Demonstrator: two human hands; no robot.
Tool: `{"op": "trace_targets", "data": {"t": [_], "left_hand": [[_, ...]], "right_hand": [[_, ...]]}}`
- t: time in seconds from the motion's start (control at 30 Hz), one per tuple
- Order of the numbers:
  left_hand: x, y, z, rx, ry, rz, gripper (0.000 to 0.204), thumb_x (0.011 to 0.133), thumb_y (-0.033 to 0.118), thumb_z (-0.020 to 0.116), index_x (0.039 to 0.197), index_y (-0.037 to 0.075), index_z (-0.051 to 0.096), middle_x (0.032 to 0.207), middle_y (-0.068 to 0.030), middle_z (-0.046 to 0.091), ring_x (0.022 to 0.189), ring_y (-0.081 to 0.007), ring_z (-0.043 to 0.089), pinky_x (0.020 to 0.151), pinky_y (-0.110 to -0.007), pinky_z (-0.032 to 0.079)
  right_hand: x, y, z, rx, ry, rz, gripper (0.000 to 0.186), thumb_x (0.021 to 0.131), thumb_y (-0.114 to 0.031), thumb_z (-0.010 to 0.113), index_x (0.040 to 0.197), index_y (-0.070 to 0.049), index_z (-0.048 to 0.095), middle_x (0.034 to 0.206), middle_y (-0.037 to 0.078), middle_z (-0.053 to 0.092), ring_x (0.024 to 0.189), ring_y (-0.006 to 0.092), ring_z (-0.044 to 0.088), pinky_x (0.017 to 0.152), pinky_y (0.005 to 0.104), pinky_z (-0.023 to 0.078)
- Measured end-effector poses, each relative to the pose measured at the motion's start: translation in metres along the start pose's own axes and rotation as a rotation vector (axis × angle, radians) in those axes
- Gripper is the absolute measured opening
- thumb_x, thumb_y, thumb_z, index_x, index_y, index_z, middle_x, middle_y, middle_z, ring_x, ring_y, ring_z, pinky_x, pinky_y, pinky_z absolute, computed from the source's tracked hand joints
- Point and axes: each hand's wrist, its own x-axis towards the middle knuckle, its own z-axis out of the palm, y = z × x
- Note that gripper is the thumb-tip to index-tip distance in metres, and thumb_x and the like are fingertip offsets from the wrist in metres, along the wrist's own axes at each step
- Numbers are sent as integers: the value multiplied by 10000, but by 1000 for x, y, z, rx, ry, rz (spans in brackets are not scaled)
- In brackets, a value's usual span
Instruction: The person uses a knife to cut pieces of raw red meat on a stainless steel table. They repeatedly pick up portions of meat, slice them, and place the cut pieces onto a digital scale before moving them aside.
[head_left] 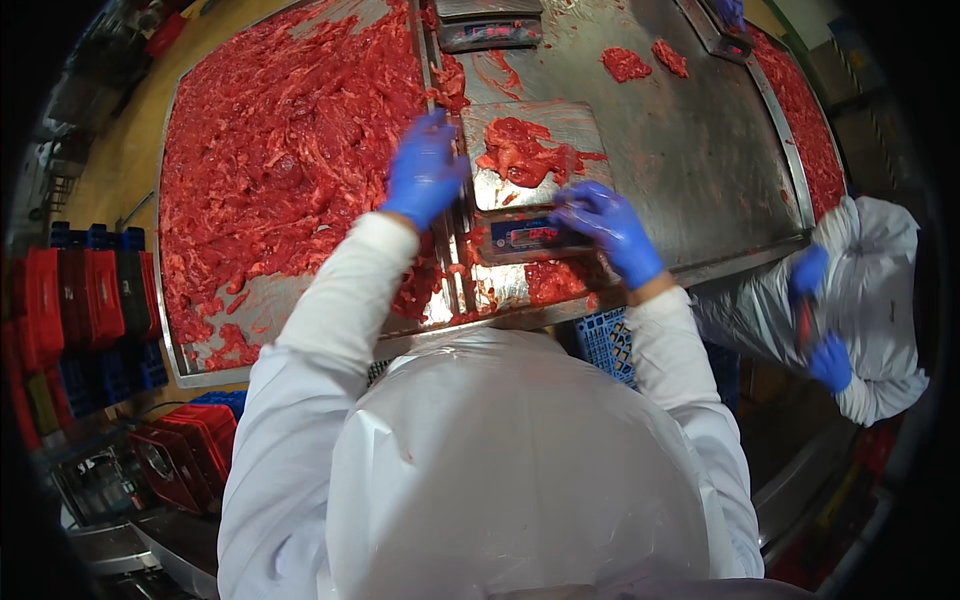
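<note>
My left hand (427,170), in a blue glove, is over the raised divider beside the big meat tray. It looks slightly smeared, its fingers stretched forward and the thumb apart, with nothing visible in it. Just beyond its fingertips, shreds of raw red meat (452,84) lie against the divider. A heap of cut meat (525,152) rests on the steel plate of a bench scale (585,118). At the right front corner of that scale, by its lit display (535,236), hovers my blue-gloved right hand (615,232). Its fingers are loosely bent and apart; no held thing can be made out.
A wide steel tray (250,377) of trimmed meat fills the left. More meat (555,282) lies below the scale, two pieces (626,65) farther back. Another scale (490,33) stands beyond. At right is a co-worker (870,290) in blue gloves; red crates (100,300) are stacked left.
</note>
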Motion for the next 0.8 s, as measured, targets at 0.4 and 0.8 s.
{"op": "trace_targets", "data": {"t": [0.4,0.8], "left_hand": [[1,50,35,11,-136,236,250,860,243,726,1006,40,735,1039,-141,686,1016,-360,656,915,-469,541],[-23,40,24,-31,-127,196,199,846,220,735,954,52,725,1015,-142,667,1014,-362,636,907,-478,516]], "right_hand": [[19,34,21,119,-115,152,254,1015,-214,709,1147,-2,663,972,54,706,886,154,696,834,300,589],[-12,50,8,444,-227,269,357,1082,-348,613,1202,-15,656,1002,68,679,876,185,700,851,330,585]]}}
